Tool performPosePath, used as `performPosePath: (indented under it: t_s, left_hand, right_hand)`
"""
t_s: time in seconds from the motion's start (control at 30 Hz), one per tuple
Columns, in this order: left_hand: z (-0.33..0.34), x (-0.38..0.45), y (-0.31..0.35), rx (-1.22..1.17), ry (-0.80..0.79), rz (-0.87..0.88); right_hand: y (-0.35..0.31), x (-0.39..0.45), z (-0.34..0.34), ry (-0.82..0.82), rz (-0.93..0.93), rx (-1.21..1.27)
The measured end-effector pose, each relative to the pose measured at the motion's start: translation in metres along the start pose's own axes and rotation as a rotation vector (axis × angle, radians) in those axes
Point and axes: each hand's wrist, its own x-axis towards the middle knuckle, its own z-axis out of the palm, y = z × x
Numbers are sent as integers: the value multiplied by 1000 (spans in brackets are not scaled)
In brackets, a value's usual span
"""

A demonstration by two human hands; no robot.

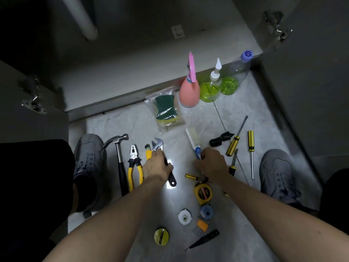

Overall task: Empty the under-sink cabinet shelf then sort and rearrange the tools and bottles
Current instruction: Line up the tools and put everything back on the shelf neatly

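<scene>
**Cabinet shelf bare, tools and bottles spread on the floor**

The cabinet shelf fills the twelve o'clock half of your view, with a white pipe dropping in at eleven o'clock. Below it, the marble floor carries everything else.

At one o'clock, along the shelf's front edge, the pink spray bottle stands beside two green bottles: the nozzle bottle and, just right of it, the clear bottle with the purple cap. The bagged sponge lies just left of the pink one.

At nine o'clock the hammer lies by your left shoe, with the yellow pliers just right of it.

Your left hand is wrapped around the black handle of the adjustable wrench, whose jaw end points to twelve o'clock. Your right hand curls around the blue handle of the white brush.

At three o'clock several yellow-and-black screwdrivers lie scattered. At six o'clock sit the yellow tape measure, a white tape roll, a blue one and a yellow-black disc.
</scene>
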Motion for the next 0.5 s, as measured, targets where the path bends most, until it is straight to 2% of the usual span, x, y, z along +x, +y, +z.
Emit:
performPosePath:
  t_s: [0.13, 0.23, 0.5]
  left_hand:
    - [-2, -2, -1, 15, 17, -14]
    - [-3, -2, 0, 22, 13, -12]
    - [-4, -4, 1, 1, 4, -32]
  right_hand:
    - [5, 1, -10, 49, -35, 142]
    - [15, 9, -31, 137, -87, 142]
    - [37, 81, -140, 163, -203, -503]
